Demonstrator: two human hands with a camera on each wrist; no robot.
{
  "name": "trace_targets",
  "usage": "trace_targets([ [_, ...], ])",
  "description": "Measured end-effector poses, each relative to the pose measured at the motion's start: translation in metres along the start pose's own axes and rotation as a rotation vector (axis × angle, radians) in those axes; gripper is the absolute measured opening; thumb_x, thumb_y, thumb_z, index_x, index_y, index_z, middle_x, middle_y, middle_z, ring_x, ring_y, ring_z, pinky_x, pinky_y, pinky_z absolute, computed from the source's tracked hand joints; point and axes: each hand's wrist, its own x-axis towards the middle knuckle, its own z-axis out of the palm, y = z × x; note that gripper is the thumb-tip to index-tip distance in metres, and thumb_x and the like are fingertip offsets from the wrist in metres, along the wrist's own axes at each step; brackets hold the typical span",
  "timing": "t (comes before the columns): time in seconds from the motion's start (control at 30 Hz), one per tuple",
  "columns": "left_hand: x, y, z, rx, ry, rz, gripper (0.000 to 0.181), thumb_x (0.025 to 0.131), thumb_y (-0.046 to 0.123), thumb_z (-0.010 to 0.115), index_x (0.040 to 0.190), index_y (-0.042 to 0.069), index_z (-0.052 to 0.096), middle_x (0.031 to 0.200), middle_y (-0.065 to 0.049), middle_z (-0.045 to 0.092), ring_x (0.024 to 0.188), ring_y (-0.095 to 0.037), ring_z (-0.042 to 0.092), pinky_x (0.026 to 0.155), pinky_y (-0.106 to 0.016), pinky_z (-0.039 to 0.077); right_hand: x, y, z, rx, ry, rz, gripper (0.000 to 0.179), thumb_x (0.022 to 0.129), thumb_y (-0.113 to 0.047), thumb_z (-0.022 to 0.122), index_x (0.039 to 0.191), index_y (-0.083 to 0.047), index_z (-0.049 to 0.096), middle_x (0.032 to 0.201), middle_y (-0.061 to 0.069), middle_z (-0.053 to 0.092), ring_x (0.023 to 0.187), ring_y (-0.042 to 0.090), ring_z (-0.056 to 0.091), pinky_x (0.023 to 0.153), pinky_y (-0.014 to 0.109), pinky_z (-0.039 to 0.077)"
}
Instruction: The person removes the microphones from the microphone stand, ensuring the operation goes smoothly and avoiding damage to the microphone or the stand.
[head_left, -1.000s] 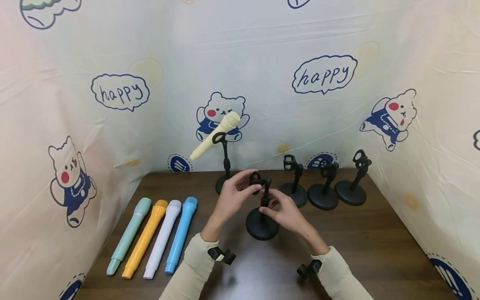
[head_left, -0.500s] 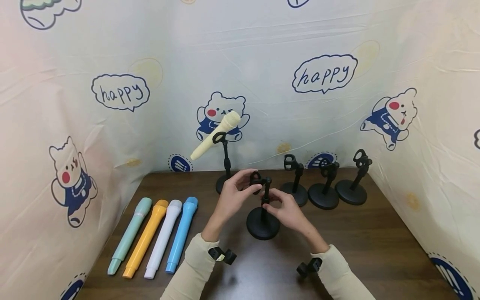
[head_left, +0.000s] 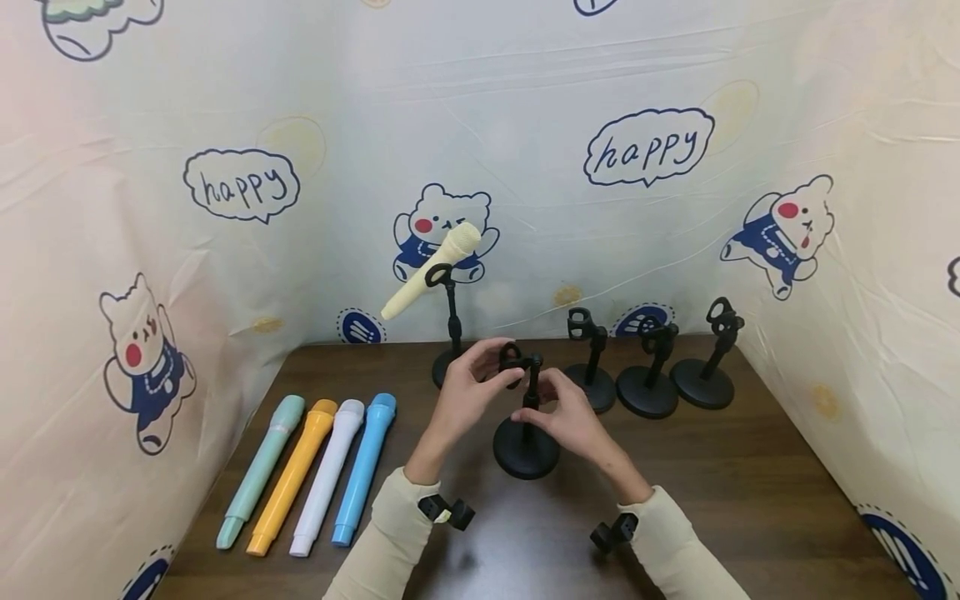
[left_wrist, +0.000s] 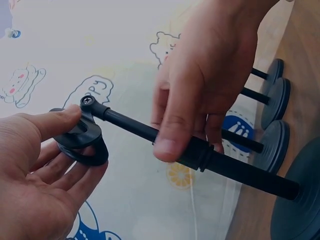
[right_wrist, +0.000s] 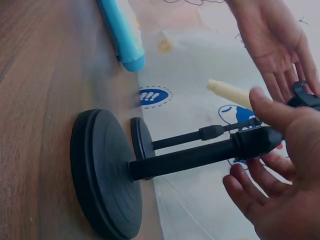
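Note:
A black desktop microphone stand [head_left: 526, 450] stands on its round base at the middle of the table. Its clip [left_wrist: 85, 135] is pinched by my left hand [head_left: 467, 393], thumb on top and fingertips against the underside. My right hand [head_left: 573, 417] grips the collar [left_wrist: 196, 151] partway up the pole, thumb across the near side and fingers curled behind. In the right wrist view, the pole [right_wrist: 185, 160] rises from the base, and my right thumb lies over the collar. The clip holds no microphone.
Behind my left hand, a cream microphone [head_left: 431, 271] sits tilted in another stand [head_left: 453, 325]. Several black stands [head_left: 647, 392] line the back right. At left lie a green [head_left: 258, 475], an orange [head_left: 291, 479], a white [head_left: 326, 479] and a blue microphone [head_left: 363, 471]. A printed curtain [head_left: 525, 100] surrounds the table.
My right thumb and fingers have shifted around the pole, the thumb now reaching further left across it. My left hand stays at the clip, and the stand keeps its place.

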Motion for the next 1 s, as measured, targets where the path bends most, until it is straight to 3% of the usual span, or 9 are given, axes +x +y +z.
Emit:
trace_targets([
  [0.17, 0.000, 0.000, 0.001, -0.016, 0.004, 0.001, 0.043, 0.098, 0.014, 0.079, 0.139, 0.009, 0.066, 0.127, -0.013, 0.072, 0.119, -0.027, 0.071, 0.105, -0.055, 0.057, -0.001, 0.002, -0.003, 0.015, 0.045, -0.009, 0.034, 0.088, -0.020, 0.090, 0.111, -0.013, 0.066, 0.101, 0.002, 0.070, 0.092, 0.016, 0.069, 0.086, 0.040, 0.061],
  [0.43, 0.000, 0.002, 0.001, -0.007, 0.012, -0.010, 0.041, 0.098, 0.014, 0.079, 0.137, 0.012, 0.067, 0.126, -0.012, 0.073, 0.119, -0.026, 0.072, 0.104, -0.051, 0.058, -0.004, 0.007, -0.009, 0.132, -0.049, -0.105, 0.034, 0.095, 0.000, 0.077, 0.128, -0.003, 0.070, 0.115, 0.010, 0.074, 0.105, 0.023, 0.071, 0.097, 0.051, 0.060],
  [0.63, -0.002, 0.002, 0.001, -0.002, 0.016, -0.014, 0.043, 0.098, 0.014, 0.079, 0.138, 0.009, 0.066, 0.128, -0.012, 0.073, 0.121, -0.026, 0.072, 0.105, -0.047, 0.059, -0.002, 0.005, -0.004, 0.111, -0.055, -0.065, 0.043, 0.094, -0.009, 0.081, 0.134, -0.003, 0.065, 0.124, 0.012, 0.070, 0.112, 0.026, 0.068, 0.102, 0.054, 0.058],
  [0.8, -0.003, 0.004, 0.002, -0.007, 0.025, -0.009, 0.044, 0.097, 0.014, 0.080, 0.138, 0.007, 0.066, 0.127, -0.013, 0.073, 0.120, -0.028, 0.072, 0.106, -0.051, 0.058, 0.001, 0.003, 0.002, 0.012, 0.009, 0.012, 0.047, 0.088, -0.027, 0.091, 0.123, -0.012, 0.064, 0.112, 0.004, 0.066, 0.101, 0.017, 0.066, 0.093, 0.041, 0.060],
  [0.9, -0.003, 0.005, 0.002, -0.005, 0.028, -0.009, 0.043, 0.097, 0.014, 0.080, 0.137, 0.008, 0.066, 0.127, -0.013, 0.073, 0.120, -0.028, 0.072, 0.105, -0.050, 0.059, 0.002, 0.004, 0.002, 0.016, 0.040, 0.021, 0.040, 0.089, -0.024, 0.090, 0.116, -0.012, 0.063, 0.104, 0.002, 0.066, 0.094, 0.015, 0.066, 0.088, 0.037, 0.060],
  [1.0, -0.003, 0.004, 0.002, -0.003, 0.029, -0.013, 0.042, 0.097, 0.014, 0.080, 0.136, 0.009, 0.067, 0.127, -0.012, 0.073, 0.121, -0.027, 0.072, 0.106, -0.049, 0.059, 0.001, 0.004, -0.002, 0.087, 0.008, -0.012, 0.033, 0.093, -0.012, 0.084, 0.119, -0.008, 0.065, 0.107, 0.005, 0.071, 0.098, 0.018, 0.069, 0.094, 0.045, 0.061],
])
